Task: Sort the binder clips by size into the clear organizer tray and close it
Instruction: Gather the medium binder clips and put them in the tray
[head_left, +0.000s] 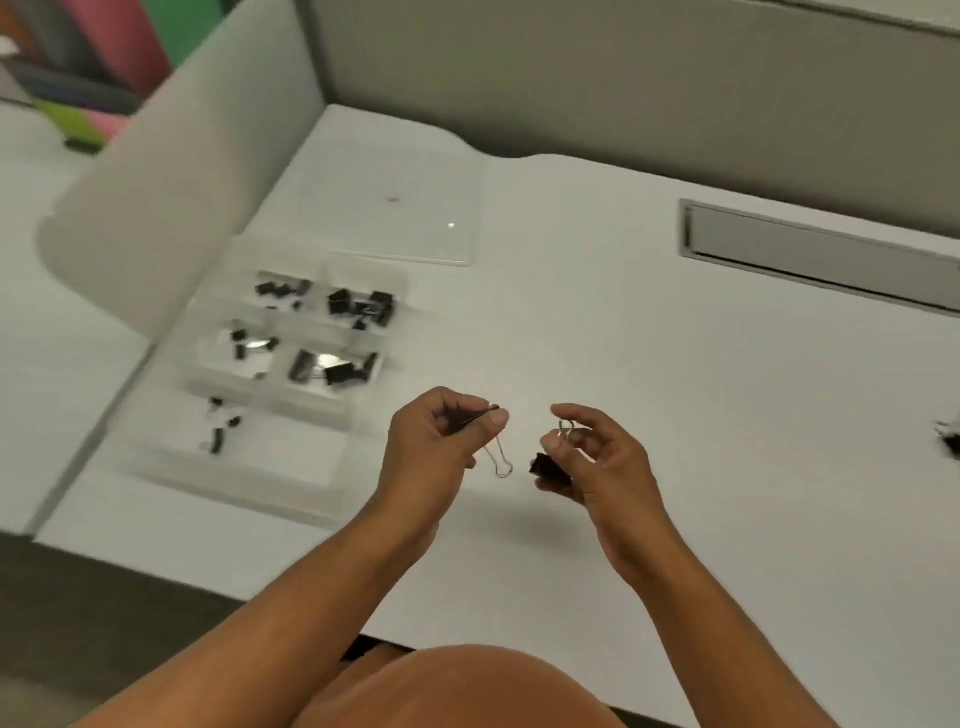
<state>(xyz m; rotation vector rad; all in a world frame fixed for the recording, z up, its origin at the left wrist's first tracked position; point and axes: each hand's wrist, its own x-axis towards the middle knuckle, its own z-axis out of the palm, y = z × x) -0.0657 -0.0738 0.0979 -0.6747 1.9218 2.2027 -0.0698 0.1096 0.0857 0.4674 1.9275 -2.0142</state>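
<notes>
The clear organizer tray (249, 457) lies open at the left of the white desk, with black binder clips (358, 306) spread over several compartments. Its clear lid (395, 208) lies flat behind it. My left hand (436, 447) pinches a black binder clip (470, 420) between thumb and fingers, and its wire handle (501, 460) hangs down. My right hand (597, 457) holds another black binder clip (548, 466) by its body, wire handle up. Both hands hover just right of the tray. The view is blurred.
A loose black clip (950, 441) lies at the desk's right edge. A grey cable slot (821, 254) is set into the desk at the back right. A grey partition (623, 78) stands behind, and a white chair back (171, 197) rises left of the tray.
</notes>
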